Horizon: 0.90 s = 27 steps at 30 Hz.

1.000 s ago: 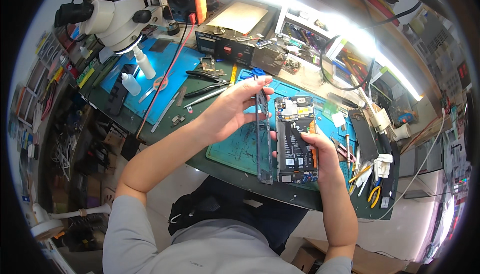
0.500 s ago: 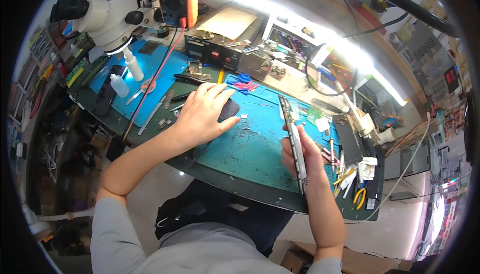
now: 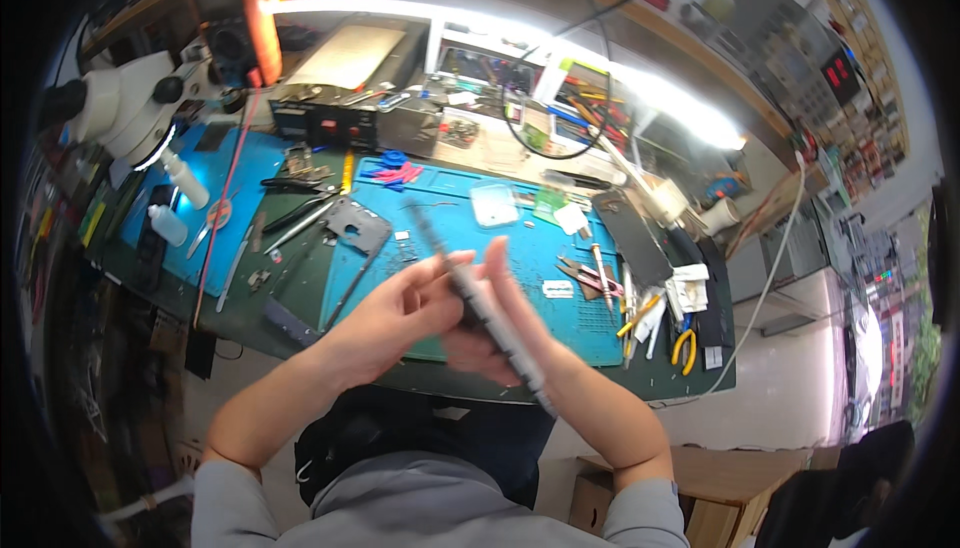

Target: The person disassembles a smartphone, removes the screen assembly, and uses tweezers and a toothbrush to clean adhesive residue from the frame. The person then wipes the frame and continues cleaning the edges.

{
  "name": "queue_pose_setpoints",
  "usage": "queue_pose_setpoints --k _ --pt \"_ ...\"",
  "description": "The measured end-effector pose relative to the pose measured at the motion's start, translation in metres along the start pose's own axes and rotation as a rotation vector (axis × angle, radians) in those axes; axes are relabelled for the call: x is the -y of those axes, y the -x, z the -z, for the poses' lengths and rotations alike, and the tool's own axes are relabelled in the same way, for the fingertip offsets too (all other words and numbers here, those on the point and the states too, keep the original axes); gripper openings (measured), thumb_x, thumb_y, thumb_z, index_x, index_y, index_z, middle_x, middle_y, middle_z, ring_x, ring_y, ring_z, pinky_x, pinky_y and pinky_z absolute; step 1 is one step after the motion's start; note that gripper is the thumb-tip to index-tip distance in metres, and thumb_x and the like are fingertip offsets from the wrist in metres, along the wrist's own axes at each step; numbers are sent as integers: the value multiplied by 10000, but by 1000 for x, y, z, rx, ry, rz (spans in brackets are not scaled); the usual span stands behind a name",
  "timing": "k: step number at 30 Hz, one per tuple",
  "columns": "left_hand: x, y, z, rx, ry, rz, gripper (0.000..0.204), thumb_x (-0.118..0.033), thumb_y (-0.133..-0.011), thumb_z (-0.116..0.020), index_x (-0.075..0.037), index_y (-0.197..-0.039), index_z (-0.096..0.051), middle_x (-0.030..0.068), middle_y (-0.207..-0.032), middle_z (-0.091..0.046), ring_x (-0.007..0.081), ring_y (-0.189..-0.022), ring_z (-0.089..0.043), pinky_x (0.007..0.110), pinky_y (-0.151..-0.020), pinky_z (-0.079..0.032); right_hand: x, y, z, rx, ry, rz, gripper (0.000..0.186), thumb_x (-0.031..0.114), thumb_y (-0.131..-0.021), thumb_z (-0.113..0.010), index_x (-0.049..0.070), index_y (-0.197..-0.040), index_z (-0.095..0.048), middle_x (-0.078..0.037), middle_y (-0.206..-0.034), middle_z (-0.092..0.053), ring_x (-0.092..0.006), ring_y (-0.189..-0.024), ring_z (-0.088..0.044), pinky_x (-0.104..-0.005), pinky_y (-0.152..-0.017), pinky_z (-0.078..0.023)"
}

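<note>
A thin phone body (image 3: 487, 315), seen edge-on and blurred by motion, is held tilted over the front of the blue work mat (image 3: 455, 238). My right hand (image 3: 515, 323) grips it along its side, thumb pointing up and fingers behind. My left hand (image 3: 405, 306) meets it from the other side, its curled fingers pressed at the edge. What the left fingertips pinch, if anything besides the phone, is hidden. A dark grey phone cover part (image 3: 357, 228) with a cutout lies at the mat's left side. Small pale pieces (image 3: 402, 237) lie beside it.
A microscope (image 3: 125, 108) and white bottles (image 3: 185, 180) stand at the left. Tweezers (image 3: 590, 276), yellow-handled pliers (image 3: 684, 350) and a black slab (image 3: 632, 238) lie at the right. A clear square box (image 3: 494, 206) sits at the mat's back. A red cable (image 3: 228, 203) crosses the left side.
My left hand has left the dark cover part and come to the phone body. My right hand has brought the phone left and nearer. The view has turned rightward.
</note>
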<state>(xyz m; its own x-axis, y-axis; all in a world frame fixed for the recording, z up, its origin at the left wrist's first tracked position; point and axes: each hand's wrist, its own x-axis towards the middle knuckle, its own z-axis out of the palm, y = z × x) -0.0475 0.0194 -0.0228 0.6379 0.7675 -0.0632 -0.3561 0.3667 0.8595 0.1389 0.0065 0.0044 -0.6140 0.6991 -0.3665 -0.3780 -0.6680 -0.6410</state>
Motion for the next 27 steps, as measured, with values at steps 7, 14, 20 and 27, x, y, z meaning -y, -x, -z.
queue_pose_setpoints --k 7,14,20,27 --pt "31 4 -8 11 342 85 418 -249 -1071 -693 9 -1392 -619 152 -1525 -614 199 -1050 -755 358 -850 -647 -24 17 15 -134 139 45 489 485 -1129 -487 34 -1076 -669 -83 -836 -692 -157 -657 -683 -267 -587 -545" --pt "43 -12 -23 -107 369 70 432 -298 -1074 -686 -16 -1389 -600 156 -1455 -653 252 -1222 -715 454 -1069 -577 -10 48 41 -467 928 297 596 441 -1139 -496 -42 -808 -606 -225 -668 -564 -351 -632 -669 -488 -613 -481" --pt "20 -31 -29 -261 373 110 330 -222 -1091 -671 -43 -1357 -593 80 -1288 -728 190 -1199 -707 410 -1054 -583 3 115 70 -1021 1507 569 245 303 -1002 -746 66 -940 -752 -132 -858 -742 -358 -757 -718 -439 -672 -544" --pt "23 -41 -9 -342 325 139 289 -165 -1078 -670 -63 -1342 -611 55 -1253 -736 183 -1152 -717 395 -1032 -588 -5 171 110 -1301 1471 359 182 200 -914 -825 39 -943 -745 -94 -826 -736 -249 -723 -719 -368 -675 -549"
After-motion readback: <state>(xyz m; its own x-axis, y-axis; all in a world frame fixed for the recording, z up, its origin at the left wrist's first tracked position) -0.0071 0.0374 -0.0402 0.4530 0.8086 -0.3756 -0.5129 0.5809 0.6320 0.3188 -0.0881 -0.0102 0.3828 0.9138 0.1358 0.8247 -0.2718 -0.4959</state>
